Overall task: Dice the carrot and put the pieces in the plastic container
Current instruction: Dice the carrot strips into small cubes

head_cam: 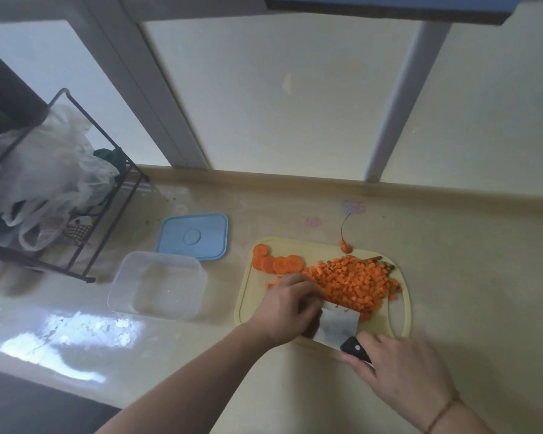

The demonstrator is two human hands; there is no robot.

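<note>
Beige counter (452, 277) under a pale wall: your board (403, 311) carries a heap of diced carrot (351, 280), with a few uncut rounds (278, 263) at its far left corner. Your right hand (402, 371) grips the knife (336, 327) by its black handle, blade flat against the heap, while your left hand (287, 306) rests curled on the dice beside the blade. Left of the board, the container (157, 286) stands open, its blue lid (193, 236) just behind.
</note>
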